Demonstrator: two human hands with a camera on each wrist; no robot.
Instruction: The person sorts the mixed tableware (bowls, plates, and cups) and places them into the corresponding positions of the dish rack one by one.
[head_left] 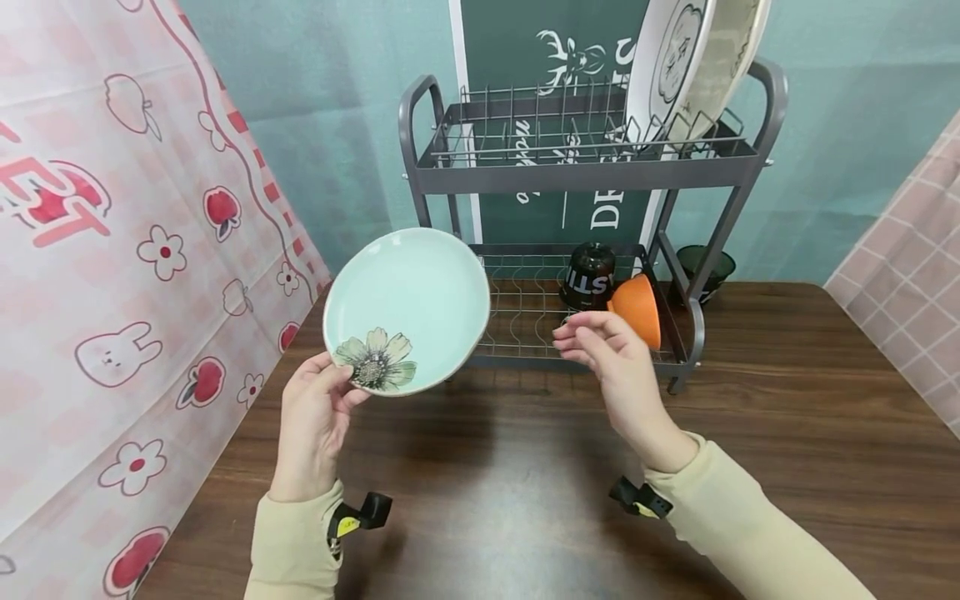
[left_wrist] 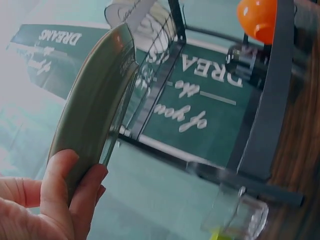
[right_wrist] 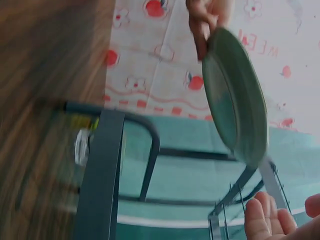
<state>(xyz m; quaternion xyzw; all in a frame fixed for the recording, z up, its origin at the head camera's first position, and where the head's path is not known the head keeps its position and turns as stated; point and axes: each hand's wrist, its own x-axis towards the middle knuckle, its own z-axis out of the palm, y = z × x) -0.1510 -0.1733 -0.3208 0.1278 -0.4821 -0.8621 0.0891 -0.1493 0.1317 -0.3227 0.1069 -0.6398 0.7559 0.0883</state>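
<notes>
In the head view my left hand [head_left: 318,417] grips a pale mint plate [head_left: 412,292] by its lower left edge, thumb over the printed flower. The plate is held up and tilted, its face toward me, in front of the left end of a two-tier dish rack [head_left: 585,177]. The left wrist view shows the fingers on the plate's green underside [left_wrist: 90,110]. My right hand [head_left: 618,379] holds nothing; its fingers are loosely bent in front of the lower tier, near an orange cup [head_left: 636,312].
Large white patterned dishes [head_left: 670,71] stand upright at the upper tier's right end. A black cup [head_left: 588,277] sits beside the orange one below. A dark cup [head_left: 707,268] stands behind the rack's right side. A clear glass [left_wrist: 245,215] shows past the rack's left end.
</notes>
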